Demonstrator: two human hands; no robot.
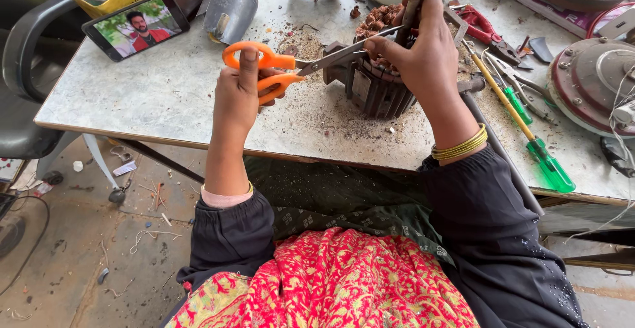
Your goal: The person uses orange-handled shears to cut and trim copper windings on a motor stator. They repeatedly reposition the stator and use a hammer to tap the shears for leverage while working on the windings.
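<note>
- The motor stator (374, 86) stands on its end on the bench (165, 96), axis upright, its copper windings (378, 18) facing up.
- I read the step as snipping those windings: the scissors (311, 60) lie nearly level, long axis left to right, tips pointing right into the coil.
- My left hand (238, 93) is closed through the orange loops; my right hand (420, 47) pinches a wire at the coil and grips a thin rod-like tool (413, 0).
- Next, I judge, the blades must close squarely on the held strand.
- Green-handled screwdrivers (539, 153) and red pliers (486, 32) lie to the right, a phone (135, 24) far left.
</note>
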